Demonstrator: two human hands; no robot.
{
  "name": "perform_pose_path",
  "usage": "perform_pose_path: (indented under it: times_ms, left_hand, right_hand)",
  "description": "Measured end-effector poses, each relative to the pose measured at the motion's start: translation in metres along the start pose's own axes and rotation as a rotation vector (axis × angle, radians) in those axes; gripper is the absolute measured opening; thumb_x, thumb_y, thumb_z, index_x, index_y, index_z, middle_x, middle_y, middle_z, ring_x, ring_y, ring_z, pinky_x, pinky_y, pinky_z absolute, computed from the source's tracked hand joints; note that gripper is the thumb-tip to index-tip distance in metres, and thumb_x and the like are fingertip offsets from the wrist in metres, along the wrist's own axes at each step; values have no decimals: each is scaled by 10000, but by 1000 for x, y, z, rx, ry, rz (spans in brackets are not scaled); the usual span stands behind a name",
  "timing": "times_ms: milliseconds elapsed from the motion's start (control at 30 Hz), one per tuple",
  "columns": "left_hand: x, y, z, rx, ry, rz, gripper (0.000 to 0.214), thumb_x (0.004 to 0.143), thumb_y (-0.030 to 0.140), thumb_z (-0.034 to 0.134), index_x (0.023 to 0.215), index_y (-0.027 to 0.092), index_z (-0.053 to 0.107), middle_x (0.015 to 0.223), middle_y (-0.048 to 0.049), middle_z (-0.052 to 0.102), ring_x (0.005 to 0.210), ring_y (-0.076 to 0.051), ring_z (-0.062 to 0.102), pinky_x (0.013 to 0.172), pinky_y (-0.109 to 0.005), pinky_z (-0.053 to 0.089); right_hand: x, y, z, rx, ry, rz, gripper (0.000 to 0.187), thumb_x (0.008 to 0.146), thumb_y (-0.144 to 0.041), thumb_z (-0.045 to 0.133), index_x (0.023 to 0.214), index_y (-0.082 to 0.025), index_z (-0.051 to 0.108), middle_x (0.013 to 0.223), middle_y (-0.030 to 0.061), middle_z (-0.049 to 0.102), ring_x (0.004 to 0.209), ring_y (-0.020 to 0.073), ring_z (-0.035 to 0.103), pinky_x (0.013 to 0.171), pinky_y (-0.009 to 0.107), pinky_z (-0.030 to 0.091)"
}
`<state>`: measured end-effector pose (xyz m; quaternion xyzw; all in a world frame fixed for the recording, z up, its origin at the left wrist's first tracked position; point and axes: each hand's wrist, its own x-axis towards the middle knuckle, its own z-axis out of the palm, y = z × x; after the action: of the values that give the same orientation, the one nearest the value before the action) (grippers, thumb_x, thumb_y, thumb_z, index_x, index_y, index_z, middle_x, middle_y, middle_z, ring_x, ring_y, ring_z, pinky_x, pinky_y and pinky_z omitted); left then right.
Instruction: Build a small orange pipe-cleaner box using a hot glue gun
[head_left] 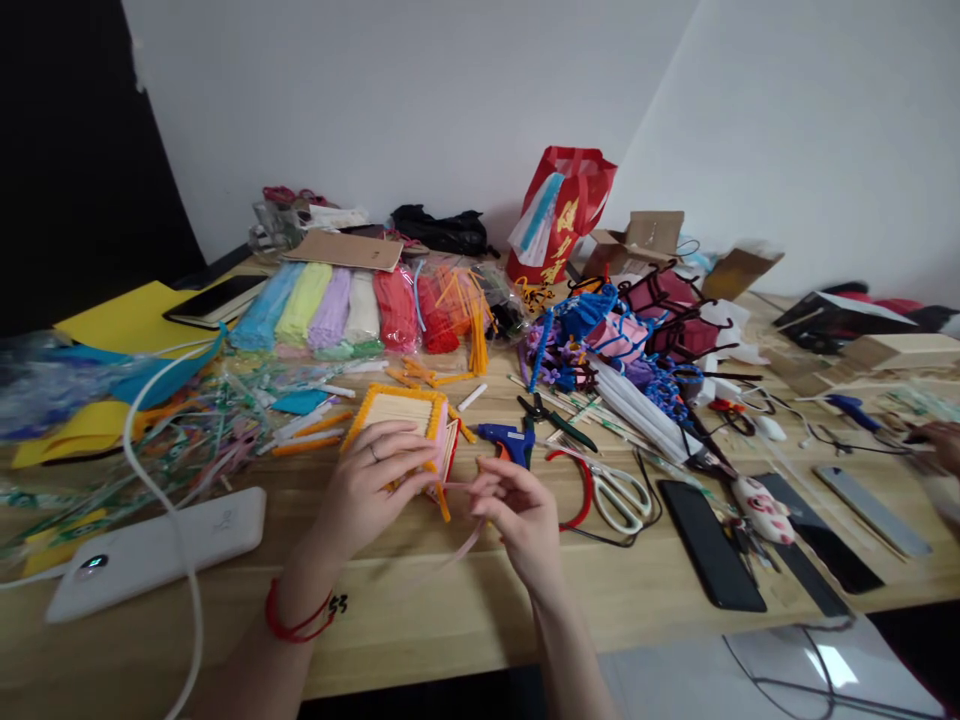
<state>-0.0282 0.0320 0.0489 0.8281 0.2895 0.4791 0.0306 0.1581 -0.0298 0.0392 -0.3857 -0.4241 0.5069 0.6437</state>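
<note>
1. My left hand (379,490) was grasping a small box-like craft piece of pale wooden sticks, edged with fuzzy orange stems and pink on one side (397,408); my fingers lay across its near part.
2. The piece was just above the pale wooden tabletop (390,645) or resting on it, I cannot tell which, in front of me and a little left of the middle.
3. My right hand (525,510) was pinching a thin, pale pink ribbon-like strip (466,545) between thumb and fingers. One part of the strip ran across to the craft piece by my left fingertips; a loose end hung down to the left.
4. Just beyond my right hand lay a blue glue gun (514,440), with green-handled cutters (574,430) near it and white-handled scissors (626,500) to the right.
5. A white power bank with a small lit display (187,540) lay to the left, and a black phone (709,545) to the right.
6. Behind the craft piece lay bundles of coloured fuzzy stems in clear wrapping (330,310).
7. Another person's hand (941,440) showed at the far right edge, blurred.
</note>
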Motion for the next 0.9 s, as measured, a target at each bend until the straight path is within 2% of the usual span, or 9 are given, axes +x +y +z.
perform_pose_path:
  times_ms: [100, 267, 433, 700, 800, 900]
  left_hand:
    - [2, 7, -1, -14, 64, 35, 277, 770, 240, 735, 1040, 267, 679, 939, -17, 722, 1009, -215, 635, 869, -388, 546]
    - [2, 16, -1, -20, 164, -21, 302, 727, 195, 773, 1006, 245, 669, 914, -15, 713, 925, -190, 649, 848, -362, 545]
    - [-1, 15, 2, -103, 172, -41, 247, 725, 168, 770, 945, 231, 677, 879, -19, 717, 872, -182, 656, 798, -350, 554]
    - [1, 16, 3, -151, 137, -58, 104, 842, 138, 634, 857, 223, 693, 835, -11, 726, 851, -158, 664, 769, -310, 553]
    - [1, 17, 2, -196, 133, -103, 139, 858, 115, 594, 877, 215, 689, 858, -21, 725, 868, -158, 657, 792, -313, 542]
    - [0, 19, 0, -262, 131, -141, 148, 873, 128, 568, 871, 213, 690, 846, -25, 724, 848, -163, 656, 785, -322, 542]
  right_hand:
    - [4, -1, 11, -92, -39, -62, 443, 597, -313, 868, 1015, -263, 731, 713, -2, 683, 613, 147, 619, 589, 274, 522]
    - [8, -4, 20, -185, -92, -114, 351, 594, -393, 865, 909, -269, 771, 666, -16, 566, 633, 131, 523, 605, 261, 463]
    - [7, 1, 24, -192, -130, -95, 377, 608, -424, 852, 949, -288, 765, 702, -18, 532, 655, 132, 500, 625, 261, 449]
    - [7, 1, 23, -193, -106, -80, 377, 576, -425, 866, 889, -249, 749, 720, -12, 553, 623, 127, 516, 567, 244, 445]
    - [8, 2, 20, -282, -54, -211, 361, 602, -403, 860, 906, -250, 740, 710, -5, 584, 620, 138, 548, 574, 260, 470]
    - [8, 2, 16, -493, -10, -401, 196, 671, -335, 831, 822, -247, 741, 659, 6, 636, 590, 149, 570, 571, 279, 477]
